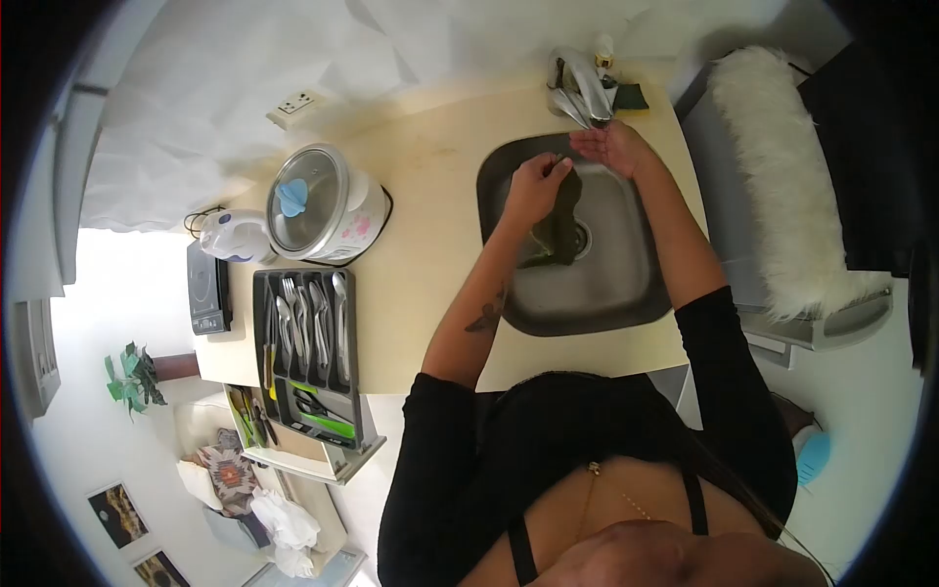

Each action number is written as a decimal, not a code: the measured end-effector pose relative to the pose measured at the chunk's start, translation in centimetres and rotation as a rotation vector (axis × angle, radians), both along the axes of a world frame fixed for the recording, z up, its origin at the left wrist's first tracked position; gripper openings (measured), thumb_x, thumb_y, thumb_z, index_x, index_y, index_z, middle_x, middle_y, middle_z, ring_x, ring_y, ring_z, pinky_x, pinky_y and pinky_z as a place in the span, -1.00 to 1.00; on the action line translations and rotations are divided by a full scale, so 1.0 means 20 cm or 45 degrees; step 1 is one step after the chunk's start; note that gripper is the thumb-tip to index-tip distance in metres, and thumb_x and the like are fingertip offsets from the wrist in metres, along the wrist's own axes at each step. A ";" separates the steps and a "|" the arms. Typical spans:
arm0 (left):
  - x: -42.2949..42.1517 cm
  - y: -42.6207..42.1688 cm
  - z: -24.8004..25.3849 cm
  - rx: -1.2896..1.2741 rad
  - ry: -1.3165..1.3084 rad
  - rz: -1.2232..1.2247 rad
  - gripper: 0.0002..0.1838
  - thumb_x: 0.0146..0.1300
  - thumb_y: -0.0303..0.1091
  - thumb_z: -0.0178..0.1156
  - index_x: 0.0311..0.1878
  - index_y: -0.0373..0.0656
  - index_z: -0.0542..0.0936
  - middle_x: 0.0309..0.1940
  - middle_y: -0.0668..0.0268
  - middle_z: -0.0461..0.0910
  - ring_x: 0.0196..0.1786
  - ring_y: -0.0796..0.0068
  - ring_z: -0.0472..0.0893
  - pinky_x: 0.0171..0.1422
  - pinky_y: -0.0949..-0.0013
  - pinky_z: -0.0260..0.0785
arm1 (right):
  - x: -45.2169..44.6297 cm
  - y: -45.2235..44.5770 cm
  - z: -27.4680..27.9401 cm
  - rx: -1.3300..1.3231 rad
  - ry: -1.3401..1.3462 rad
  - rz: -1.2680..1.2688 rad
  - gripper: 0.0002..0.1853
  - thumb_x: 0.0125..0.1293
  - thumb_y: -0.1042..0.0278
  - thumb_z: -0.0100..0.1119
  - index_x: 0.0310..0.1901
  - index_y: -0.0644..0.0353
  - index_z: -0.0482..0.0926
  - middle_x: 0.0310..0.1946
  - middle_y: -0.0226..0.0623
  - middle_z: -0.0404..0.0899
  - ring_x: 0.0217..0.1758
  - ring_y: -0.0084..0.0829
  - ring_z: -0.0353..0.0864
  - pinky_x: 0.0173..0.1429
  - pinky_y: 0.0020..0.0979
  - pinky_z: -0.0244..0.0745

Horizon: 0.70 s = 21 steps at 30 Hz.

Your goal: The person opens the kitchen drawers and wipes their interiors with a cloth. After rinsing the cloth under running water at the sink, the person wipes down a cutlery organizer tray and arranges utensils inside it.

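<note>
My left hand [535,188] is closed on the top end of a dark green cloth [560,230], which hangs down into the metal sink [643,284] beside the drain. Just below the spout of the silver faucet [588,86], my right hand [608,149] is held with its palm turned up and its fingers stretched out. Nothing shows in that palm. I cannot tell whether water is running over it.
A dark green sponge [631,97] lies right of the faucet. Left on the counter stand a white rice cooker [357,220], a kettle [233,235] and a grey cutlery tray [354,323] with several utensils. An open drawer [337,470] juts out below.
</note>
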<state>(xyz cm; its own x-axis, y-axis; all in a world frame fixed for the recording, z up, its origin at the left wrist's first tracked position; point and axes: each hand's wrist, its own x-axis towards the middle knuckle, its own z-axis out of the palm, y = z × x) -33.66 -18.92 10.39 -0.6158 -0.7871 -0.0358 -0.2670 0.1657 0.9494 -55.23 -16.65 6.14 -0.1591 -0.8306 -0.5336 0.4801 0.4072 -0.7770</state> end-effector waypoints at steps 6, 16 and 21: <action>-0.22 -0.03 -0.10 0.124 0.016 -0.128 -0.69 0.25 -0.18 0.14 -0.42 -0.28 0.48 -0.62 0.44 0.33 -0.50 0.70 0.26 -0.41 0.48 0.14 | -0.02 0.08 0.12 -0.245 -0.249 0.121 -0.65 0.25 0.17 -0.07 -0.04 0.19 0.49 -0.04 -0.26 0.56 -0.01 -0.38 0.55 0.10 -0.31 0.38; -0.16 -0.03 -0.33 0.503 0.573 0.034 -0.74 0.29 -0.17 0.10 -0.21 -0.19 0.51 -0.38 0.42 0.48 -0.31 0.60 0.46 -0.24 0.51 0.28 | 0.07 0.34 -0.16 -0.223 0.857 0.383 -0.51 0.15 0.11 0.25 0.04 0.22 0.47 -0.03 -0.38 0.52 0.02 -0.52 0.45 0.12 -0.44 0.30; -0.19 0.15 -0.55 0.830 0.510 0.625 -0.71 0.32 -0.13 0.06 -0.19 -0.21 0.51 -0.31 0.37 0.50 -0.19 0.53 0.49 -0.17 0.47 0.34 | 0.40 0.28 -0.15 -0.491 -0.090 -0.164 -0.67 0.06 0.28 0.34 -0.15 0.25 0.57 -0.21 -0.30 0.59 -0.20 -0.48 0.55 -0.11 -0.43 0.42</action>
